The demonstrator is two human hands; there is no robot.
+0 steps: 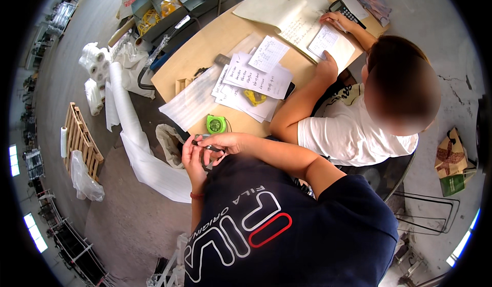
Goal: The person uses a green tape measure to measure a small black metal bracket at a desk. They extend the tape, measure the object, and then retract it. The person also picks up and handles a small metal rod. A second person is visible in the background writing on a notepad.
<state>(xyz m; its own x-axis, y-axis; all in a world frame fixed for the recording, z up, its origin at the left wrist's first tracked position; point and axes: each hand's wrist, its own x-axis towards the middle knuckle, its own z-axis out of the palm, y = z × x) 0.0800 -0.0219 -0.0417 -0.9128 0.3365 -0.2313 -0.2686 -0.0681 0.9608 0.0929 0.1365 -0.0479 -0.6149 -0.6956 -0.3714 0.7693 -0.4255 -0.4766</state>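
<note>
The person in the navy shirt (318, 236) is standing or sitting close by the tabletop (205, 46), holding a slim black thing (208, 146) in both hands just at its near edge. I can't tell what it is from here; it is too small. The left hand (193, 159), with a red band (197, 196) around the wrist, is pinching one end between the fingertips. The right hand (229, 143) is curling its fingers around the other part, the knuckles bent.

Just beyond the hands, a lime-green tape measure (216, 124) is sitting on the tabletop. Loose handwritten sheets (256, 77) are overlapping behind it, with a yellow-and-black thing (254, 97) resting on them. A white sheet (188, 98) is lying to the left, partly hanging over the edge.

On the right, a co-worker in a white shirt (353, 139) is leaning over an open ledger (266, 8), holding a small pad (324, 40) above its page; a dark calculator (349, 14) is lying near that person's far hand. Down on the floor, a long white wrap (128, 114) is trailing past a wooden pallet (82, 141).
</note>
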